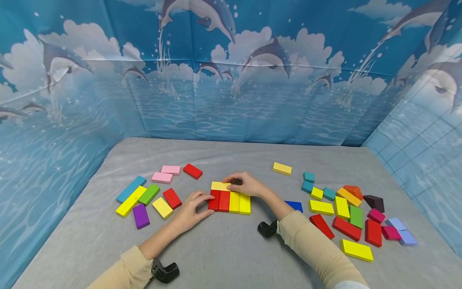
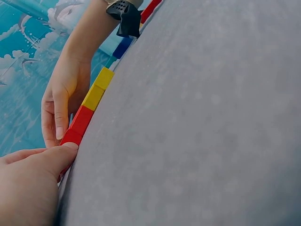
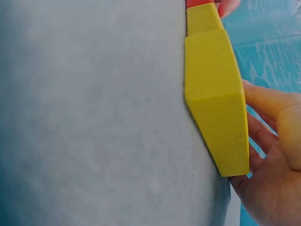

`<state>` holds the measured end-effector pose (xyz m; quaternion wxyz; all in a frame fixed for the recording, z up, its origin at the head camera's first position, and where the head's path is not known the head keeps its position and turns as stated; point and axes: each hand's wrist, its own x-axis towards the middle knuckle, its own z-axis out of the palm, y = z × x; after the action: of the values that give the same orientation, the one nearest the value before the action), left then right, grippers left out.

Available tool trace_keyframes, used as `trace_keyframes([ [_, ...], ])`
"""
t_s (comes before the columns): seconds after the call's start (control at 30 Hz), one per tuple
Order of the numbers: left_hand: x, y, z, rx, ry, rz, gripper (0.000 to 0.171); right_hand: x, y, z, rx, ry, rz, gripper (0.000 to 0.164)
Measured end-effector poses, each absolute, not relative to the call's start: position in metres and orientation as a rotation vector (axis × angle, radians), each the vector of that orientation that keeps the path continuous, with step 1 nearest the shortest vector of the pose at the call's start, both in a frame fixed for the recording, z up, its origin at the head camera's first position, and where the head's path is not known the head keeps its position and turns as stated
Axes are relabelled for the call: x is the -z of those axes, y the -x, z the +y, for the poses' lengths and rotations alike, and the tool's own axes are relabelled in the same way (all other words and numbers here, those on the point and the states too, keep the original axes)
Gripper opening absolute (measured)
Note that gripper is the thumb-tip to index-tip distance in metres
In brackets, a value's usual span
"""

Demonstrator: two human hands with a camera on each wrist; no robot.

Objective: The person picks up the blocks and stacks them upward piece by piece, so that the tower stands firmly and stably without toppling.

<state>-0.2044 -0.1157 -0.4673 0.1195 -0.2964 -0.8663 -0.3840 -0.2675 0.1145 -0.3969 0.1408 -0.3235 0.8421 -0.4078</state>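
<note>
Two red blocks (image 1: 219,200) and two yellow blocks (image 1: 240,203) lie side by side, making one flat row. Along the far end of the reds runs a light yellow block (image 1: 218,186). My right hand (image 1: 249,185) pinches that block near its right end, thumb on the near side and index finger beyond. At the row's left side, my left hand (image 1: 191,210) touches the outer red block with its thumb and index fingertips spread apart. The left wrist view has the left thumb (image 2: 66,150) against the red end. Yellow blocks (image 3: 214,66) partly hide the right fingers in the right wrist view.
Left of the row lie loose blocks, among them a purple block (image 1: 140,216), a green block (image 1: 149,194) and pink blocks (image 1: 162,178). A larger scatter, including a red block (image 1: 347,228), spreads rightward. A blue block (image 1: 294,206) sits beside the right forearm. A dolphin-print curtain (image 1: 231,108) hangs behind.
</note>
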Motion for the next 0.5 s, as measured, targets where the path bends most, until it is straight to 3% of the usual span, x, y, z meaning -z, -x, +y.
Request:
trace_keyframes([
  [0.27,0.469,0.205,-0.117,1.099,0.875,-2.511,0.037,0.397,0.271,0.121,1.236,0.966,2.419,0.028],
  [0.5,0.470,0.206,-0.116,1.104,0.890,-2.488,0.038,0.414,0.298,0.176,1.378,0.792,2.667,0.033],
])
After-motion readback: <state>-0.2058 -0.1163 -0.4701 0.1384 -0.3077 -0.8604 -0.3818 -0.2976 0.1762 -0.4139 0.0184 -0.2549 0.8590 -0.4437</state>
